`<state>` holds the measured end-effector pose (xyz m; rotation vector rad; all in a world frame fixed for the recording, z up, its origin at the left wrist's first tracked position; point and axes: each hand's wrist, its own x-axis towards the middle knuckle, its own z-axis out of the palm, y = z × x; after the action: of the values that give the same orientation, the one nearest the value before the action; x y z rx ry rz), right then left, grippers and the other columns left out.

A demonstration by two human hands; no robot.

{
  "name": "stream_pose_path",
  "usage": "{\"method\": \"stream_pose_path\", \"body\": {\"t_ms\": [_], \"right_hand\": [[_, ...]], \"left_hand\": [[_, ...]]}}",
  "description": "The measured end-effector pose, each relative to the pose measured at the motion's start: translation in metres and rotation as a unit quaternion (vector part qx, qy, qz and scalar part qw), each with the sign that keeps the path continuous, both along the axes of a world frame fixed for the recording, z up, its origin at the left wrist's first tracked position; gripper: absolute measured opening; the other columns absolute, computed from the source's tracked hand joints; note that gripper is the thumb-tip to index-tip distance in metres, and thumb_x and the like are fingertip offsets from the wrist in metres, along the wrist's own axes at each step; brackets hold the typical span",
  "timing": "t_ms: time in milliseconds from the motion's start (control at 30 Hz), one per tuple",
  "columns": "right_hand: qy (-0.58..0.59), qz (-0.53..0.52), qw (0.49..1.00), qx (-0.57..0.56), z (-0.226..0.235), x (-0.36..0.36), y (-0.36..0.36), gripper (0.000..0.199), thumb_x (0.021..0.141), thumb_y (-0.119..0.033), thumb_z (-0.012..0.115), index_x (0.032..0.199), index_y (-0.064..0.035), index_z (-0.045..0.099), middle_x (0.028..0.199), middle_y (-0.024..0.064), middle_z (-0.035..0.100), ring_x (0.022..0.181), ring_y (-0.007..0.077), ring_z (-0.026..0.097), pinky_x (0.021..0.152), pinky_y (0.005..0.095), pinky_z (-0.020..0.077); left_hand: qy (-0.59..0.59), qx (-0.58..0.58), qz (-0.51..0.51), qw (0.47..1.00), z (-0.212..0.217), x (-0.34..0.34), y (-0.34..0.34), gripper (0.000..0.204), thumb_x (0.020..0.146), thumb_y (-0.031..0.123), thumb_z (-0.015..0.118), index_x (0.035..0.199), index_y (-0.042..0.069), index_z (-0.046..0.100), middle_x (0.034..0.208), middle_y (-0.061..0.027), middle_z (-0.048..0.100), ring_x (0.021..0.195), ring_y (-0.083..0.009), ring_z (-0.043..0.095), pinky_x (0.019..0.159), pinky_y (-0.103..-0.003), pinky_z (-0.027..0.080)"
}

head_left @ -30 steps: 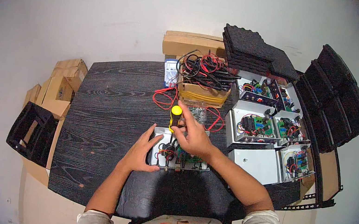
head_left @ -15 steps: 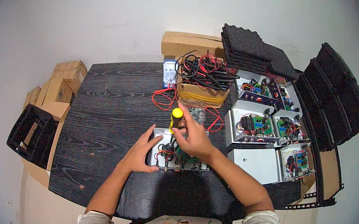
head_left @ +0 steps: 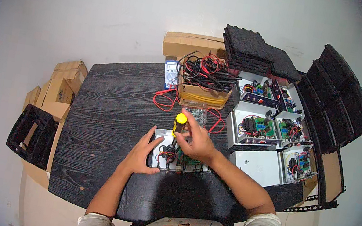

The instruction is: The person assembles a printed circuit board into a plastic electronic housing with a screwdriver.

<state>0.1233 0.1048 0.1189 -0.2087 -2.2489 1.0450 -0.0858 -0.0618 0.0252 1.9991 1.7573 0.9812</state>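
A white open metal case (head_left: 166, 133) lies on the table in front of me, with black and red wires and a green circuit board (head_left: 192, 162) inside. My left hand (head_left: 138, 157) grips its left side, fingers at the far corner and thumb at the near edge. My right hand (head_left: 199, 144) is closed round a yellow and black screwdriver (head_left: 181, 119), held upright over the case. The handle's yellow end faces up. Its tip goes down among the wires near the far wall, and what it touches is hidden.
Beyond the case are a clear bag of screws (head_left: 196, 114), a carton of test leads (head_left: 205, 95) and a multimeter (head_left: 171, 74). Several cases with circuit boards (head_left: 258, 125) stand at right, beside black foam (head_left: 250, 50) and black panels (head_left: 339, 100). Cardboard boxes (head_left: 64, 80) flank the dark table (head_left: 111, 102).
The screwdriver's handle and my right hand have shifted slightly right and toward me. My left hand and the case stay in place.
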Motion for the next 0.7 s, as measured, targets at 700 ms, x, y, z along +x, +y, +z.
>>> {"method": "stream_pose_path", "body": {"t_ms": [700], "right_hand": [[-0.100,0.032,0.994,-0.023,0.004,-0.013,0.014,0.073,0.092,-0.005,0.075,0.153,-0.0057,0.036,0.128,0.0170,0.064,0.110,0.0206,0.069,0.082,0.0319,0.0613]], "left_hand": [[0.001,0.011,0.008,1.000,0.005,0.004,-0.001,0.112,0.060,0.055,0.084,0.154,0.009,0.046,0.167,-0.0328,0.016,0.151,-0.0509,0.028,0.122,-0.054,0.028]]}}
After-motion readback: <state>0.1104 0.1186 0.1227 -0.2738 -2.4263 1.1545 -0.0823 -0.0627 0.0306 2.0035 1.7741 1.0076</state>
